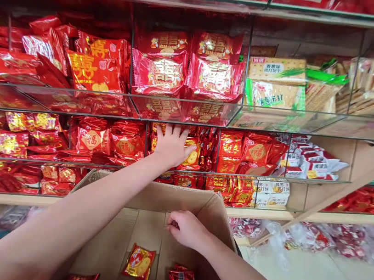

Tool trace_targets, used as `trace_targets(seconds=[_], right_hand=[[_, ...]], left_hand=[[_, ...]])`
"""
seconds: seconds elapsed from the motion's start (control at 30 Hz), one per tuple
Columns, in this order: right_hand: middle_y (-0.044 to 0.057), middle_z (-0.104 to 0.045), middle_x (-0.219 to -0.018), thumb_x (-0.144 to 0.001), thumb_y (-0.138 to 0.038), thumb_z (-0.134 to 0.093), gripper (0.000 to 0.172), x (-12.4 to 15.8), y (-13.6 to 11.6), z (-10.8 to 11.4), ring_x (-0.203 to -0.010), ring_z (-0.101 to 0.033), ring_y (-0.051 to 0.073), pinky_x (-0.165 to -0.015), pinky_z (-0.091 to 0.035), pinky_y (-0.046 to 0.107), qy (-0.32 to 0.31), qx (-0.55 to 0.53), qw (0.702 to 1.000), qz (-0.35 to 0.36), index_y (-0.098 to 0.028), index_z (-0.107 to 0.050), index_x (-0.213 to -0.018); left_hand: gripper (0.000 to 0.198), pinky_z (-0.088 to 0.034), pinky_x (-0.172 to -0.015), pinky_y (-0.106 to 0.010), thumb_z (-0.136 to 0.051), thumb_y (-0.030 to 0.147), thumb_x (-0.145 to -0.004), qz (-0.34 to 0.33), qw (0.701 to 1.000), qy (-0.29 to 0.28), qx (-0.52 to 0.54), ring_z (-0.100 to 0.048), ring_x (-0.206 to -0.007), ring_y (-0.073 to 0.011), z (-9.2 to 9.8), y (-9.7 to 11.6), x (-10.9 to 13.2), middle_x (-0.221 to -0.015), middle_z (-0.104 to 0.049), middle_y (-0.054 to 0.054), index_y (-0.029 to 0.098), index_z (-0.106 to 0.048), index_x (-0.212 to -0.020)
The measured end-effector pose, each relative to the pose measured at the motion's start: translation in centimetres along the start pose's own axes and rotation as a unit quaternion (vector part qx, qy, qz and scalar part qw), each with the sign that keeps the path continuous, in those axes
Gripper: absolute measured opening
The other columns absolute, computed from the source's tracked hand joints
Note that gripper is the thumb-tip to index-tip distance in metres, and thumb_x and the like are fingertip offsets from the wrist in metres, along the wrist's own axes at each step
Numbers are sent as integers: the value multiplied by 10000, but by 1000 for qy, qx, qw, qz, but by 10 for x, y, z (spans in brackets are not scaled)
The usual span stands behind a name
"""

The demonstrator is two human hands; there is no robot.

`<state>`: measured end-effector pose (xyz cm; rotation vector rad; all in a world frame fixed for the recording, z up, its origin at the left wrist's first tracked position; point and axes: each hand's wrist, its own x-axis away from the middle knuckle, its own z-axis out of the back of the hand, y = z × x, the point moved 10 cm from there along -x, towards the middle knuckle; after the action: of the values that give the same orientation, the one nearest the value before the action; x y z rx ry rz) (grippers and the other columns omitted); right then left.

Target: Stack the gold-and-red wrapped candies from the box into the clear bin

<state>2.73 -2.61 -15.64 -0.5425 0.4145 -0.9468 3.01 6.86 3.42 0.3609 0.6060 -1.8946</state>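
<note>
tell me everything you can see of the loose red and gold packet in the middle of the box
The packet looks like shiny plastic film, red and gold, with pale characters and yellow oval biscuits printed on it. It seems sealed and lies face up, slightly turned, touching only the floor of the box.

- Stretched the left arm (94,208) way out front, pretty much straight
- Spread the left hand (171,147) wide, back up, thumb out to the right
- Held the right arm (241,273) lower, closer in
- Curled the right hand (187,229) loosely, kinda aimed left
</note>
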Motion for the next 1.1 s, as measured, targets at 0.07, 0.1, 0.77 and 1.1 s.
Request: trace_targets(seconds=[0.07,0.1,0.77,1.1], right_hand=[[2,-630,-724,-697,-172,-506,95,0,0,-3,-644,-546,112,-592,-369,192,-9,3,1000,-2,-186,-592,-736],[3,-632,-729,-697,-171,-504,102,0,1,-5,-644,-549,111,-588,-369,189,-15,6,1000,-3,-186,-595,-742],[31,-652,-794,-701,-196,-499,142,4,0,-20,-730,-592,155,-600,-388,218,-74,56,996,-14,-197,-615,-783],[40,-664,-821,-690,-208,-501,179,7,2,-37,-764,-602,167,-617,-406,226,-117,88,989,-21,-202,-630,-815]], left_hand=[[587,-162,-945,-576,-262,544,-830,-23,1000,11,1,-250,-1196,-353,7,9,8,-1317,-352,-135,211,-294,-1312],[575,-159,-962,-552,-274,539,-831,-39,999,14,2,-229,-1214,-335,10,14,11,-1346,-320,-110,238,-271,-1320],[644,-85,-1008,-512,-276,523,-839,-85,996,-2,28,-184,-1252,-305,4,39,-6,-1384,-265,-125,152,-173,-1355],[713,-74,-1043,-439,-329,550,-808,-155,985,6,76,-148,-1272,-285,-2,66,-12,-1412,-223,-106,89,-219,-1341]])
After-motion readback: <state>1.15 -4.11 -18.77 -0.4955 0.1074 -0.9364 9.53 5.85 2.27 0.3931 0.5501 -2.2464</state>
